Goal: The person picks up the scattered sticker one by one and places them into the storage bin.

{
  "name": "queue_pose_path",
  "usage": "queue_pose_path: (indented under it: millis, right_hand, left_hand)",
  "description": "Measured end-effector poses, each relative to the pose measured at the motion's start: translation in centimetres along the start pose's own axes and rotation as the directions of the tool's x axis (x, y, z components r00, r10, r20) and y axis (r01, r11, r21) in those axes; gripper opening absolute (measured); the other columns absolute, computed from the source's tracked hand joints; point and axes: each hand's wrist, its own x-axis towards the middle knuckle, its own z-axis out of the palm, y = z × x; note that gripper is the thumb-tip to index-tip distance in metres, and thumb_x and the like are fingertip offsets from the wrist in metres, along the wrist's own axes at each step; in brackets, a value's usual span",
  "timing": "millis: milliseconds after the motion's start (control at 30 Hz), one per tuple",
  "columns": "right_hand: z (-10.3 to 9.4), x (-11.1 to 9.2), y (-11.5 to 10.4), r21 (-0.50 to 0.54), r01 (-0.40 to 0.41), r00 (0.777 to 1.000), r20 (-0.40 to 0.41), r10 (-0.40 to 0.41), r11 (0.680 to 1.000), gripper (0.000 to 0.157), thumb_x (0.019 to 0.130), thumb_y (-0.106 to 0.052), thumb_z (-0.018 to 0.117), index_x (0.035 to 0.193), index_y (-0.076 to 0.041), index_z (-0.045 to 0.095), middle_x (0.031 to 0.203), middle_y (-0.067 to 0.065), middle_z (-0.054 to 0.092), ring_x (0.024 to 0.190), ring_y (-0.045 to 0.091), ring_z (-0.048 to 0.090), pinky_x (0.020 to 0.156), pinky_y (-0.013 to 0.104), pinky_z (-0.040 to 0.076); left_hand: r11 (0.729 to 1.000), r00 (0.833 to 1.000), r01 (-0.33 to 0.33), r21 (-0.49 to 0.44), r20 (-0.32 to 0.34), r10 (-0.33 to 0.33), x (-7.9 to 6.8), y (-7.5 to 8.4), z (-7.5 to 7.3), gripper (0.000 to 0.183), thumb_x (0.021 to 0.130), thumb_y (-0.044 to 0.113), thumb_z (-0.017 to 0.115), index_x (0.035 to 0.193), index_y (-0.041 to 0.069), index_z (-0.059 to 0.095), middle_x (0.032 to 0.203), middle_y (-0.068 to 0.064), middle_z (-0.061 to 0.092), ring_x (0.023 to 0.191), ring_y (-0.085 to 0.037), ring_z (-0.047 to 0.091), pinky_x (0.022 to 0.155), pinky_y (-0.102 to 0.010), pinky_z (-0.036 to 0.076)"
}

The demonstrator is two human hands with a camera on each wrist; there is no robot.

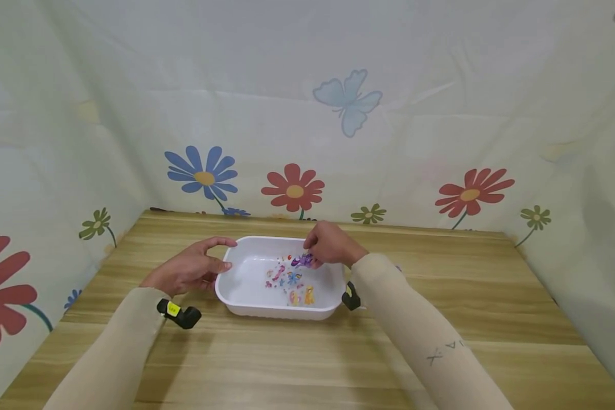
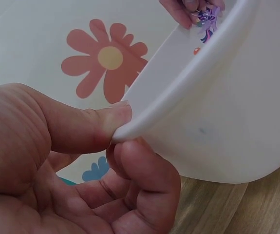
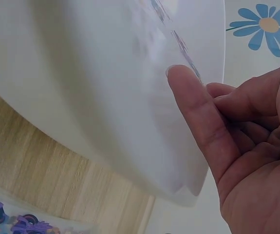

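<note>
A white tray (image 1: 246, 293) with raised sides sits on the table. My left hand (image 1: 192, 266) grips its left rim, thumb on top and curled fingers beneath, as the left wrist view shows. Reaching inside from the right, my right hand (image 1: 333, 244) pinches a thin, clear-looking pony sticker sheet (image 1: 293, 278) at its purple pony. Pink, blue and yellow ponies spread over the tray's middle. In the right wrist view the sheet (image 3: 181, 46) appears nearly edge-on at the fingertips. Whether its lower part touches the tray floor, I cannot tell.
More purple pony stickers (image 3: 28, 225) lie outside the tray on its right, mostly hidden behind my right forearm in the head view. Around the wood-grain table (image 1: 466, 285) hangs a pale flower-printed cloth (image 1: 415, 142) at the back and sides.
</note>
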Motion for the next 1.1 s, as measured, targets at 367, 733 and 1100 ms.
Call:
queue_pose_path:
  millis: [367,733,1100]
  right_hand:
    - [-0.16,0.12,-0.11,0.017,0.001,1.000,0.014,-0.001,1.000,0.026,0.097,-0.003,0.067,0.122,0.001,0.074,0.111,0.016,0.077,0.074,0.016,0.074,0.069,0.026,0.062]
    - [-0.10,0.31,-0.19,0.027,-0.009,1.000,0.014,0.009,1.000,0.027,0.096,-0.004,0.068,0.122,0.001,0.074,0.112,0.016,0.077,0.078,0.016,0.074,0.070,0.025,0.062]
    - [-0.07,0.31,-0.36,-0.004,-0.036,0.999,0.023,0.036,0.999,0.027,0.094,-0.003,0.068,0.120,0.001,0.075,0.115,0.017,0.077,0.084,0.018,0.075,0.073,0.028,0.063]
  left_hand:
    - [1.000,1.000,-0.004,-0.013,0.019,0.004,0.11,0.01,-0.17,0.070,0.101,0.009,0.067,0.161,0.021,0.032,0.134,-0.022,0.054,0.082,-0.025,0.059,0.070,-0.032,0.053]
    - [1.000,1.000,-0.002,-0.001,0.006,0.002,0.03,-0.10,-0.07,0.070,0.100,0.010,0.067,0.160,0.022,0.033,0.134,-0.022,0.054,0.083,-0.025,0.059,0.070,-0.032,0.053]
    - [1.000,1.000,0.000,0.000,0.008,0.000,-0.05,-0.01,-0.01,0.070,0.101,0.009,0.067,0.160,0.022,0.033,0.133,-0.022,0.054,0.082,-0.025,0.059,0.069,-0.032,0.052]
